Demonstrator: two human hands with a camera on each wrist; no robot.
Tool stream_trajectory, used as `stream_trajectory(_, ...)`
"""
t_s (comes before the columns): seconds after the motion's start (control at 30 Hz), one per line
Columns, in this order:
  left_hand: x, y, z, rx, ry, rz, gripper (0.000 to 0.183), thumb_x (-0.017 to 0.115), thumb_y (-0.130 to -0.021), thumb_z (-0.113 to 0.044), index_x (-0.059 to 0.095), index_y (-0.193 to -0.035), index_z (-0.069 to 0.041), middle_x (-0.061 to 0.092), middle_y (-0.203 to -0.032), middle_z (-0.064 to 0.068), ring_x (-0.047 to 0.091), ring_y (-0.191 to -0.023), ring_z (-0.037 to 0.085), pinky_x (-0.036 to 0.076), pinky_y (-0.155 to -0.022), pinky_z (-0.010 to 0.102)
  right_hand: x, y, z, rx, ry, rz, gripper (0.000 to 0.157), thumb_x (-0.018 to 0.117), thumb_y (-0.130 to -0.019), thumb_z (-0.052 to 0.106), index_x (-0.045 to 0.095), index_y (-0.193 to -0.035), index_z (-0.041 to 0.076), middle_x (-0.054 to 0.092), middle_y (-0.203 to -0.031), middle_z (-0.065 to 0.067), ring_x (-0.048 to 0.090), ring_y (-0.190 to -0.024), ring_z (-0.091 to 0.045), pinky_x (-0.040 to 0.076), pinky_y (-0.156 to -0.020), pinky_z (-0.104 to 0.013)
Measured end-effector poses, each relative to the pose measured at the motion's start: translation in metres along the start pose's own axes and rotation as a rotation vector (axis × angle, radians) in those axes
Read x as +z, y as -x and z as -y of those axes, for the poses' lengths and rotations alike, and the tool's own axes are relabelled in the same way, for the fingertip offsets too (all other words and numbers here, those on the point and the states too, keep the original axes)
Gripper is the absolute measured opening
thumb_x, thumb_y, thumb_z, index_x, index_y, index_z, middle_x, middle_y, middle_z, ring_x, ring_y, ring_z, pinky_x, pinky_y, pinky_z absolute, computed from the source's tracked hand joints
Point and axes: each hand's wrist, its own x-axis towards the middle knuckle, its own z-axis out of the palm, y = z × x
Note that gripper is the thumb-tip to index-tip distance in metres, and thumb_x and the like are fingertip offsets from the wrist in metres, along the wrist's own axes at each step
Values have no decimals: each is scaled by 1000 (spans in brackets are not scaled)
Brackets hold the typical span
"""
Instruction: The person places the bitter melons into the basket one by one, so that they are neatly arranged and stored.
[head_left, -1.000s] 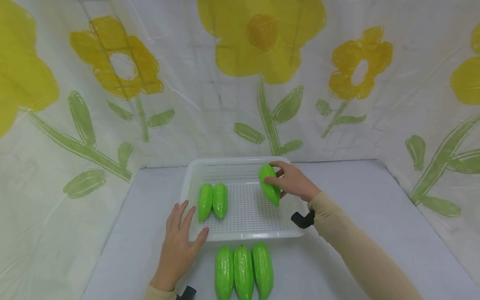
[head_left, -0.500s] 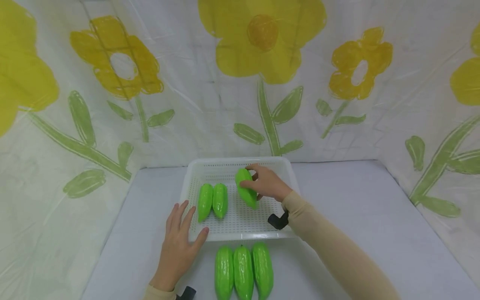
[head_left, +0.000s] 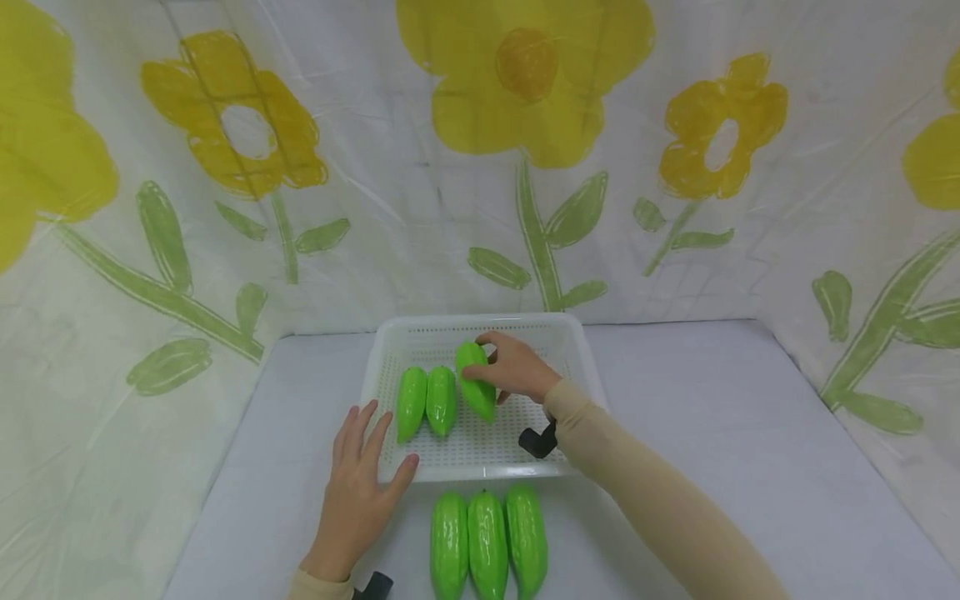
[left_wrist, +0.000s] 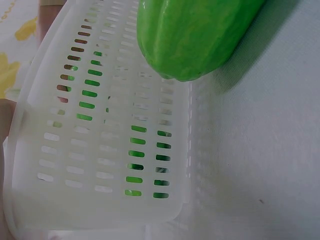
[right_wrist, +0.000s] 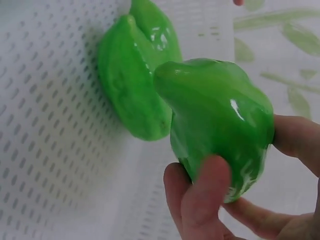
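My right hand (head_left: 517, 367) grips a bright green, glossy gourd (head_left: 475, 381) between thumb and fingers, inside the white plastic basket (head_left: 487, 472). In the right wrist view, this gourd (right_wrist: 220, 112) is tilted, its narrow tip towards two other gourds (right_wrist: 132, 80). Those two, a left gourd (head_left: 411, 404) and a right gourd (head_left: 440, 400), lie side by side on the basket's left floor. My left hand (head_left: 360, 492) has its fingers spread at the basket's front left corner; at the left wrist view's edge, part of a finger (left_wrist: 6, 117) shows by the rim.
Three more green gourds (head_left: 487, 542) lie in a row on the white-covered table (head_left: 690, 400), in front of the basket. Behind and at the sides hangs a white sheet (head_left: 375, 250) with painted yellow flowers. Perforated walls surround the basket's floor.
My right hand has carried its gourd leftwards across the basket, from the right side to just right of the two lying gourds. The left hand has stayed put.
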Motion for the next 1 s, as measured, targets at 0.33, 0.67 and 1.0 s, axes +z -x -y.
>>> stream_trajectory(0.33,0,0,0,2,5,0,71,78,-89,-30,52,-147,4,38,-163,21,27,-153,48,37,-112,74,18,-20,-10,83,27,19,74,76,-93,32,44,-153,2,57,-143,-25,70,-101,-31,64,-59,-33)
stream_trajectory(0.67,0,1,0,-9,16,10,71,77,-91,-30,52,-148,3,37,-164,20,25,-155,47,36,-112,74,30,-31,-19,165,64,52,79,76,-92,31,40,-154,-3,52,-149,-25,69,-107,-32,64,-63,-32)
stream_trajectory(1.0,1,1,1,-4,8,14,71,77,-91,-32,52,-148,2,37,-164,20,25,-154,47,35,-113,74,35,-31,-22,193,27,86,75,80,-90,29,45,-147,-6,59,-135,-24,71,-89,-26,66,-68,-36)
